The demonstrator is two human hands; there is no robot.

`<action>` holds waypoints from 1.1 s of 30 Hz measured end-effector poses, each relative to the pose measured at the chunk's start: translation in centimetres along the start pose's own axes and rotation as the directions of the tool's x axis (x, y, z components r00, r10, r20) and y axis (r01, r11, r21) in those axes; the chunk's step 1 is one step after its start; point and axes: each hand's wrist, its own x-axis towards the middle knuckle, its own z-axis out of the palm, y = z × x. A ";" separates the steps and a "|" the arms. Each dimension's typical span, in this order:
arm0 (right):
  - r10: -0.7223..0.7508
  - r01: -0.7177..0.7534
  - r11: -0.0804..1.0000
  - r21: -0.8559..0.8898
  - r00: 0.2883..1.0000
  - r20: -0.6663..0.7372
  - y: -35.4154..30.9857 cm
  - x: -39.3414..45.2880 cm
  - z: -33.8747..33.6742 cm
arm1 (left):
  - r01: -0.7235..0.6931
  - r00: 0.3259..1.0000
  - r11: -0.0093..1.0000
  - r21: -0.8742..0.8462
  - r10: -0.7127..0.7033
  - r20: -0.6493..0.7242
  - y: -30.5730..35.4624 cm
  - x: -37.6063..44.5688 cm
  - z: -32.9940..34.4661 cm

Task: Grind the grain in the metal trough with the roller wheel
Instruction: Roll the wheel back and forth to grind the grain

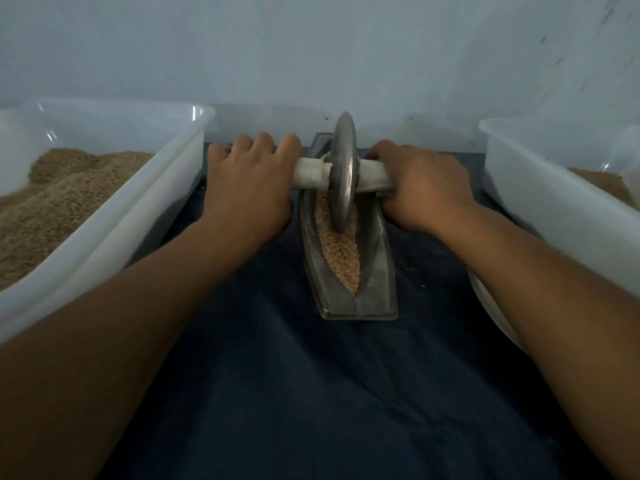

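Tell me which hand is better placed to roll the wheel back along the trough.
Neither alone: left hand and right hand each grip the handle beside the roller wheel, standing in the grain.

A dark blue cloth (pixel 311 393) covers the bench, and on it sit a metal trough (pixel 377 271) in the middle, a grain-filled white plastic tub (pixel 114 230) at left and another tub (pixel 554 202) at right.
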 end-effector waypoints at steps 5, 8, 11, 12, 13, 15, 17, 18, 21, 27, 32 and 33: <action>0.039 -0.039 0.999 0.002 0.999 0.013 0.8 1.2 1.0 | 0.005 1.000 1.000 -0.013 -0.005 -0.014 0.2 1.6 0.7; 0.059 -0.059 0.998 0.005 0.998 0.023 1.1 2.1 1.3 | 0.022 0.999 1.000 -0.016 -0.023 -0.027 0.1 2.3 1.3; 0.079 -0.078 0.997 -0.003 0.996 0.031 1.1 2.7 1.7 | 0.030 0.999 0.999 -0.017 -0.031 -0.041 0.1 2.7 1.7; 0.081 -0.081 0.997 0.001 0.996 0.025 1.1 2.8 1.8 | 0.031 0.998 0.999 -0.018 -0.032 -0.047 0.1 2.9 1.8; 0.085 -0.085 0.996 0.006 0.996 0.020 1.1 2.9 1.9 | 0.031 0.998 0.999 -0.017 -0.032 -0.054 0.1 3.0 1.9; 0.093 -0.093 0.996 0.009 0.996 0.015 1.2 2.9 1.9 | 0.029 0.997 0.999 -0.018 -0.030 -0.067 0.1 3.3 2.1; 0.083 -0.083 0.997 0.011 0.997 -0.002 1.4 2.7 1.8 | 0.021 0.997 1.000 -0.017 -0.022 -0.079 0.1 3.3 2.2; 0.075 -0.075 0.997 0.011 0.997 -0.008 1.5 2.6 1.7 | 0.016 0.996 1.000 -0.015 -0.017 -0.087 0.0 3.3 2.2; 0.051 -0.051 0.999 0.011 0.999 -0.009 1.4 2.4 1.6 | 0.016 0.994 1.000 -0.008 -0.017 -0.109 -0.1 2.9 2.1; 0.046 -0.046 0.999 -0.001 0.999 0.004 1.1 1.9 1.2 | 0.023 0.992 0.999 0.041 -0.018 -0.122 0.2 1.9 1.5; 0.047 -0.047 0.999 -0.009 0.999 0.000 0.7 0.7 0.8 | 0.021 0.991 0.999 0.049 -0.015 -0.130 0.5 0.9 0.9; 0.044 -0.044 0.999 -0.004 0.999 0.002 0.6 0.4 0.7 | 0.018 0.991 0.998 0.053 -0.011 -0.130 0.6 0.7 0.8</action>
